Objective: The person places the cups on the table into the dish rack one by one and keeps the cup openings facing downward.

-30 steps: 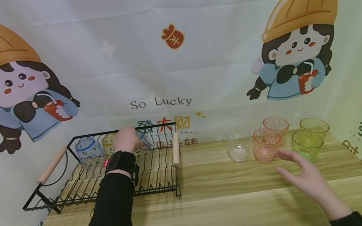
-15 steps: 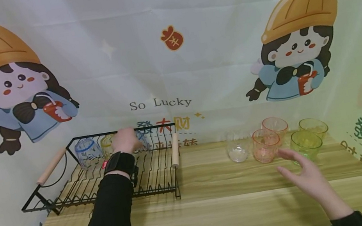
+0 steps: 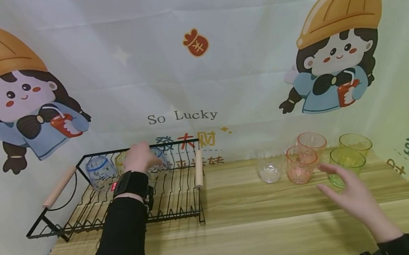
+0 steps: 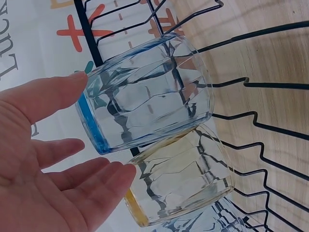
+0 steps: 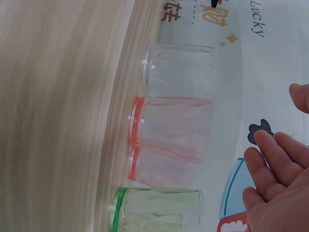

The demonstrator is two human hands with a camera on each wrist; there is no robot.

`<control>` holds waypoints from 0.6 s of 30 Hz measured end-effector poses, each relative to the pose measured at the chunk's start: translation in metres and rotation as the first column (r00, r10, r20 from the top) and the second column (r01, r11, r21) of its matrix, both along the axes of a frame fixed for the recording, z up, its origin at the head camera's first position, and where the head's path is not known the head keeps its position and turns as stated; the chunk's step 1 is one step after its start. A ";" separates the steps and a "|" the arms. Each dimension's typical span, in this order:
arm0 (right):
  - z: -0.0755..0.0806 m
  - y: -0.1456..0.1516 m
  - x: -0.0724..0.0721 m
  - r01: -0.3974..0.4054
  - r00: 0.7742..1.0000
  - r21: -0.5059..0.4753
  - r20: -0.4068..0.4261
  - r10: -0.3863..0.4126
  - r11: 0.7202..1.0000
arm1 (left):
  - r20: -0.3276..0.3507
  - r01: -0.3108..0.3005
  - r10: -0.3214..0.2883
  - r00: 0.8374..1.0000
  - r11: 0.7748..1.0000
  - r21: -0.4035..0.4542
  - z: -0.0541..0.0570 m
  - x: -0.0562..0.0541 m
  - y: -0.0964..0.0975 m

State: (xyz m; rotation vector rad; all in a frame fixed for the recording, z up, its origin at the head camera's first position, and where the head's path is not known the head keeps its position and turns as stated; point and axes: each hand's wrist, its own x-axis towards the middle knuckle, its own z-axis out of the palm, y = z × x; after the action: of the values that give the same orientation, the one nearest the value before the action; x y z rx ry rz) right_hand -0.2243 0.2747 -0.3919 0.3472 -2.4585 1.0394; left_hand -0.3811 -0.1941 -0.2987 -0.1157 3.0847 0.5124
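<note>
Three faceted glasses stand upside down, coloured bases up, along the back of a black wire rack (image 3: 178,215). They are a blue glass (image 3: 100,173), a yellow glass (image 4: 181,176) and another blue glass (image 4: 149,96). My left hand (image 3: 138,158) is over the yellow and right-hand blue glasses. In the left wrist view its thumb tip is right at the blue base and its fingers are loosely extended, one overlapping the yellow base. My right hand (image 3: 354,199) hovers with thumb and fingers apart, holding nothing, in front of a green glass (image 3: 346,163).
Upright on the wooden table (image 3: 255,244), at the right, are a clear glass (image 3: 269,170), a front red glass (image 3: 302,165), a rear red glass (image 3: 312,140) and a yellow-green glass (image 3: 357,141). Wooden handles (image 3: 198,168) flank the rack. A printed cloth (image 3: 244,72) hangs behind.
My left hand has shifted slightly left and its fingers have spread at the right-hand blue glass. My right hand has drifted a little to the right. The glasses stay put.
</note>
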 end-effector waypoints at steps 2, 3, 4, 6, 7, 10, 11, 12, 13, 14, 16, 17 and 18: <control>-0.002 0.003 -0.001 0.009 1.000 0.004 -0.001 -0.009 1.000 | -0.010 0.005 -0.005 1.000 1.000 0.004 0.000 0.001 -0.001; -0.003 0.004 -0.001 0.014 1.000 0.004 -0.003 -0.014 1.000 | -0.016 0.009 -0.009 1.000 1.000 0.004 0.000 0.001 -0.001; -0.003 0.005 -0.001 0.016 1.000 0.003 -0.004 -0.016 1.000 | -0.023 0.016 -0.016 1.000 1.000 0.007 0.000 0.001 -0.001; -0.004 0.007 -0.001 0.024 1.000 0.006 -0.007 -0.024 1.000 | -0.037 0.029 -0.029 0.999 1.000 0.011 -0.001 0.002 -0.002; -0.005 0.008 -0.001 0.027 1.000 0.007 -0.009 -0.027 1.000 | -0.047 0.038 -0.037 0.998 0.999 0.015 -0.001 0.001 -0.002; -0.006 0.009 0.000 0.044 0.999 0.025 -0.016 -0.043 0.999 | -0.075 0.063 -0.061 0.995 0.998 0.026 -0.001 0.001 -0.001; -0.006 0.010 0.000 0.050 0.999 0.032 -0.017 -0.049 0.998 | -0.085 0.069 -0.067 0.994 0.997 0.024 0.000 0.000 -0.001; -0.006 0.011 0.000 0.056 0.998 0.038 -0.016 -0.055 0.998 | -0.093 0.077 -0.075 0.993 0.997 0.023 0.000 0.000 -0.001; -0.006 0.011 0.000 0.060 0.998 0.044 -0.019 -0.060 0.997 | -0.102 0.084 -0.082 0.991 0.996 0.018 0.001 0.000 -0.001; -0.005 0.012 0.000 0.063 0.998 0.049 -0.019 -0.063 0.997 | -0.107 0.089 -0.087 0.990 0.996 0.015 0.002 0.000 -0.001; -0.005 0.013 0.000 0.069 0.998 0.058 -0.020 -0.068 0.996 | -0.112 0.095 -0.093 0.989 0.995 0.008 0.003 0.000 0.000; -0.005 0.014 0.000 0.069 0.997 0.062 -0.021 -0.068 0.996 | -0.110 0.094 -0.093 0.990 0.996 0.007 0.003 0.000 0.000; -0.005 0.014 0.000 0.072 0.997 0.069 -0.024 -0.071 0.995 | -0.109 0.094 -0.093 0.990 0.996 0.007 0.004 0.000 0.000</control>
State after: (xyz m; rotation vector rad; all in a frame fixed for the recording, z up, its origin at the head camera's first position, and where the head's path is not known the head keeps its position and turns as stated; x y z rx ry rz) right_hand -0.2244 0.2892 -0.3970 0.2885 -2.4738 0.9175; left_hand -0.3806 -0.1937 -0.2950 0.0589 3.1723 0.5514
